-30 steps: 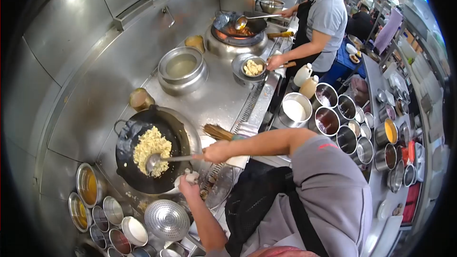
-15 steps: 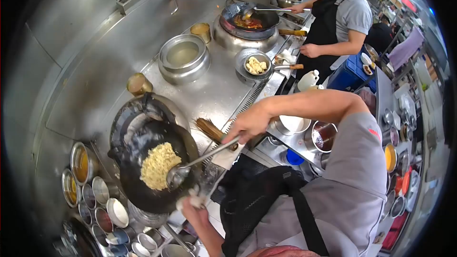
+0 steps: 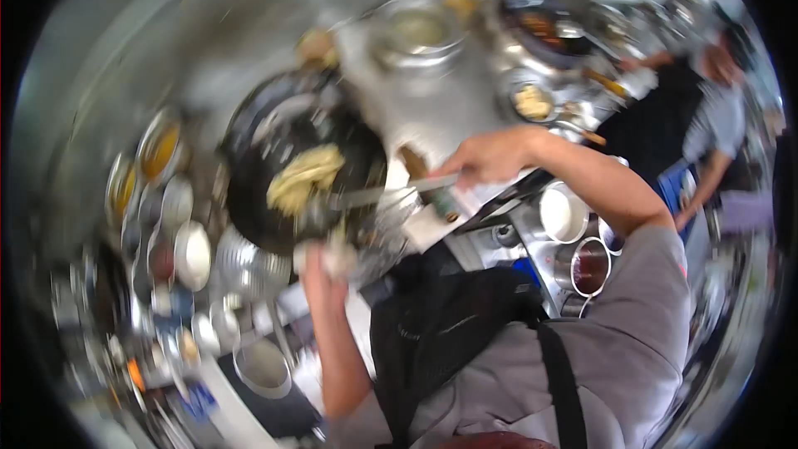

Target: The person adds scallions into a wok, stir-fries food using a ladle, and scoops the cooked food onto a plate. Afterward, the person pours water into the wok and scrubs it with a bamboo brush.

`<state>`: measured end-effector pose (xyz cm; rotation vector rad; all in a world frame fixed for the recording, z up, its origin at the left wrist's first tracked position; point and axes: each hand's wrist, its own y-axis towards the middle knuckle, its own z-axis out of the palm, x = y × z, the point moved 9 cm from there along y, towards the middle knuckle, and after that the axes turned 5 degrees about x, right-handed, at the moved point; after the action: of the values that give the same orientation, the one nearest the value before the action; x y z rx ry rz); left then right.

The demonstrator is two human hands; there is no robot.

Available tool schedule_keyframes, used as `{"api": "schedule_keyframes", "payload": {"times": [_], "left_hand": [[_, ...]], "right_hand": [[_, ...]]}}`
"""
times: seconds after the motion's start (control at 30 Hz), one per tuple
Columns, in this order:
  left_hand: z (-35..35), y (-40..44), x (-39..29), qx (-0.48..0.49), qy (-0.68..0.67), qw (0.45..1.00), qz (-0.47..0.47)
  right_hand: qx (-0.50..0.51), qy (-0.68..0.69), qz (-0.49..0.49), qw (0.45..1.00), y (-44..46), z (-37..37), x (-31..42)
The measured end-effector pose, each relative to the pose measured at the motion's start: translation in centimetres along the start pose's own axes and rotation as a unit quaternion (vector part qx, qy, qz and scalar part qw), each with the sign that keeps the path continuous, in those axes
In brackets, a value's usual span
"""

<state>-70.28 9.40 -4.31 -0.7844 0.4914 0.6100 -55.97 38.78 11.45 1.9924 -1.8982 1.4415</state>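
My right hand (image 3: 492, 158) is closed round the handle of a ladle (image 3: 399, 193), whose bowl dips into the near side of a black wok (image 3: 249, 208). Pale yellow food, perhaps egg or rice, (image 3: 306, 179) lies in the wok beside the ladle's bowl; motion smears it. My left hand (image 3: 320, 270) grips a white cloth (image 3: 334, 258) at the wok's near rim. The cloth hides what part of the wok it covers. A straw brush (image 3: 413, 160) lies under my right forearm's side, close to the ladle handle.
Several seasoning containers (image 3: 192, 255) crowd the left. A metal pot (image 3: 416, 54) stands behind the wok. At right, a co-worker (image 3: 665, 104) stands near a second wok (image 3: 540, 29) and a strainer bowl holding pale pieces (image 3: 533, 101). Pots (image 3: 590, 267) sit beside my right arm.
My view has swung and blurred, so the scene sits differently in it. The food has shifted from a flat round patch into a longer, bunched heap. Both hands keep their holds.
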Motion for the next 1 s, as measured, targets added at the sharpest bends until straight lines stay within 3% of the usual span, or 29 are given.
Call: {"api": "schedule_keyframes", "payload": {"times": [0.03,0.1,0.13,0.17,0.2,0.23,0.27,0.3,0.33,0.37,0.47,0.5,0.57,0.6,0.67,0.7,0.77,0.8,0.87,0.93,1.0], "left_hand": [[0.7,3.6,-0.9,0.05,-0.025,0.998,0.001],[-2.0,5.8,2.8,0.004,-0.009,1.0,0.01],[-5.3,5.3,5.2,-0.104,0.059,0.991,0.059],[-5.9,3.8,7.8,-0.041,0.013,0.997,0.064],[-6.3,0.9,8.7,-0.056,0.054,0.997,0.017],[-7.8,-0.8,9.7,0.003,0.059,0.998,0.012],[-5.0,-3.7,6.5,0.005,0.06,0.997,0.047],[-6.4,-3.4,6.2,-0.009,0.073,0.997,0.029],[-7.7,-2.9,6.1,-0.027,0.08,0.996,0.01],[-3.9,-3.1,1.9,-0.032,0.042,0.998,0.032],[-2.0,4.1,-2.1,0.044,0.032,0.998,0.012],[-3.7,4.5,-0.2,0.033,0.017,0.999,0.013],[-3.9,2.3,2.4,-0.032,0.03,0.997,0.063],[-8.1,3.0,7.0,0.004,0.035,0.998,0.058],[-6.7,-2.8,6.4,0.049,0.062,0.997,-0.006],[-6.4,-3.4,4.9,0.048,0.069,0.996,0.018],[-5.8,-4.1,3.2,-0.009,0.053,0.998,0.039],[-5.2,-2.7,1.8,-0.061,0.034,0.997,0.037],[-2.2,2.2,-0.5,0.066,-0.034,0.997,-0.025],[-2.3,5.3,-0.1,0.01,0.015,0.999,0.041],[-5.0,3.3,4.7,0.0,-0.014,0.998,0.061]], "right_hand": [[-0.058,-0.032,-0.028,0.997,2.9,-0.7,0.2],[-0.139,-0.031,-0.014,0.99,8.3,0.6,-0.9],[-0.184,-0.02,0.008,0.983,9.5,1.8,-1.1],[-0.195,-0.003,0.03,0.98,9.1,2.8,-1.7],[-0.173,0.026,0.044,0.984,7.3,3.0,-0.8],[-0.164,0.017,0.046,0.985,5.4,3.7,-1.3],[-0.12,0.019,0.022,0.992,3.3,3.9,-0.3],[-0.065,0.028,0.034,0.997,1.3,3.7,0.7],[-0.024,0.055,0.068,0.996,0.0,3.0,1.8],[-0.008,0.019,0.109,0.994,-0.5,1.3,4.1],[-0.058,-0.04,0.174,0.982,4.2,-0.5,5.8],[-0.058,-0.046,0.175,0.982,6.0,1.3,4.6],[-0.181,-0.064,0.132,0.973,9.5,2.4,2.1],[-0.184,-0.068,0.131,0.972,8.0,3.1,1.9],[-0.18,-0.038,0.031,0.982,4.6,2.9,2.5],[-0.183,-0.039,0.029,0.982,3.1,1.6,3.5],[0.005,-0.008,0.129,0.992,-0.6,2.2,4.8],[0.003,-0.025,0.126,0.992,-0.4,1.2,6.2],[-0.013,-0.046,0.189,0.981,2.8,-0.2,7.0],[-0.151,-0.128,0.045,0.979,8.6,0.6,2.6],[-0.191,-0.107,0.026,0.975,10.0,1.7,0.6]]}}
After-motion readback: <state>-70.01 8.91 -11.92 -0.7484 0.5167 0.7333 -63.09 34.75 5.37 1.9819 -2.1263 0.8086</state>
